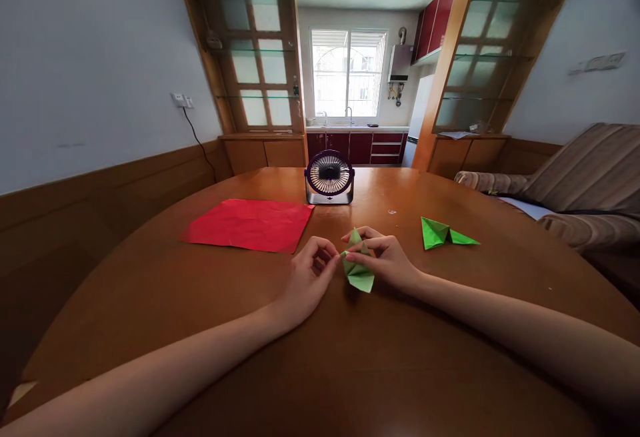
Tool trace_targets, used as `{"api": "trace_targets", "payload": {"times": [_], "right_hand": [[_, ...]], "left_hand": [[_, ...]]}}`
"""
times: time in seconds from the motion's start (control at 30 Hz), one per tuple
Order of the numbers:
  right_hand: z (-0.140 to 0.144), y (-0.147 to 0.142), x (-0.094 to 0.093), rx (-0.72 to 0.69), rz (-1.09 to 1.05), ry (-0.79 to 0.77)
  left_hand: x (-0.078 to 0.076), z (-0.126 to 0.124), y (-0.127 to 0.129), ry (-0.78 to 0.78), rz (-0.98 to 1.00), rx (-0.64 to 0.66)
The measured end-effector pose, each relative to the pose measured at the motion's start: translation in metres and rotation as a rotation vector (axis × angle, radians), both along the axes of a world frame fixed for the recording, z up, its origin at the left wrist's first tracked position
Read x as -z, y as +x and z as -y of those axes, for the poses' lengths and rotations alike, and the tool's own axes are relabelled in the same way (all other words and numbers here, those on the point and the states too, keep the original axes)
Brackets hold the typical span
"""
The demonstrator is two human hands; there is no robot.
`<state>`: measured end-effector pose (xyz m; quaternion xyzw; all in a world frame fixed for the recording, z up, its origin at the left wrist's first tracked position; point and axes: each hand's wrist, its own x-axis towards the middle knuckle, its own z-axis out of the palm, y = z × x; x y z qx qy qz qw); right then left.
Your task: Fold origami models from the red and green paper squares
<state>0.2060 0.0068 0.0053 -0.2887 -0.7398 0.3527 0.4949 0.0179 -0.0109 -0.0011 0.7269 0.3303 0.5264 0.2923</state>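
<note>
A light green folded paper piece (361, 280) is held just above the table, between my two hands. My right hand (387, 260) grips its upper part, thumb in front and fingers behind. With thumb and index finger pinched together, my left hand (313, 273) holds the small tip on the paper's left side. Part of the paper is hidden by the right fingers. To the right lies a brighter green folded paper (436, 233) with pointed ends. A flat, slightly creased red sheet (250, 223) rests on the left.
A small dark desk fan (329, 180) stands on the brown wooden table (310, 363), beyond my hands. At the right, a striped armchair (585, 170) stands by the table's edge. Tiny white scraps lie right of the fan.
</note>
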Motion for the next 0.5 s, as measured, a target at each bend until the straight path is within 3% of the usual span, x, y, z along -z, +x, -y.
{"api": "trace_targets", "payload": {"times": [0.5], "right_hand": [[0.0057,-0.0024,-0.0037,0.01,-0.089,-0.055]], "left_hand": [[-0.0023,0.0033,-0.0018,0.046,-0.04,0.03]]}}
